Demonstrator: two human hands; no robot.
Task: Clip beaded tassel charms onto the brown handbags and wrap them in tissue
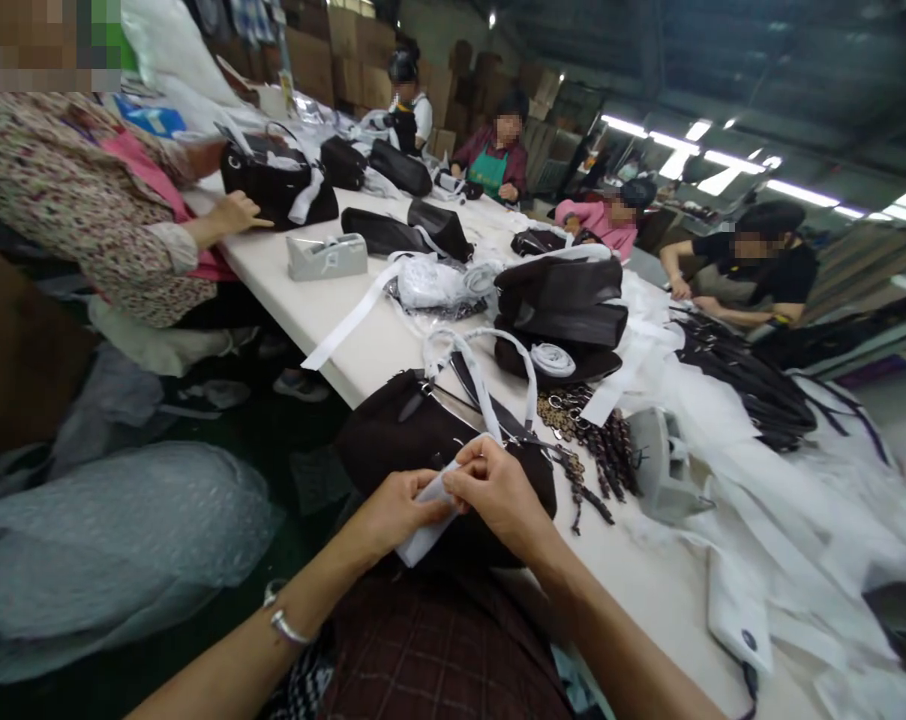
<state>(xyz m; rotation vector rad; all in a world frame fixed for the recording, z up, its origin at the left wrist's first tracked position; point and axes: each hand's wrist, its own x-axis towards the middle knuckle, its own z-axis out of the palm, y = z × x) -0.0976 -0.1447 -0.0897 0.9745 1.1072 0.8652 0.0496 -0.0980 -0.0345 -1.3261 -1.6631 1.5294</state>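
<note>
Your left hand (404, 508) and right hand (496, 490) both pinch the white wrap (425, 540), over the near side of the black bag (389, 432). It looks light, soft and easily creased; best held by its edges. Its long axis slants, near end to your left, far end rightward and away

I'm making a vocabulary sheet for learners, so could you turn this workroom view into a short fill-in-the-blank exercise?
1. The left hand and the right hand hold a folded strip whose colour is ____.
2. The bracelet is on the person's ____ wrist.
3. The cable leading from the white device is coloured ____.
4. At the picture's far left, a floral top is partly covered by a ____ garment.

Missing words: white; left; black; pink.
</note>
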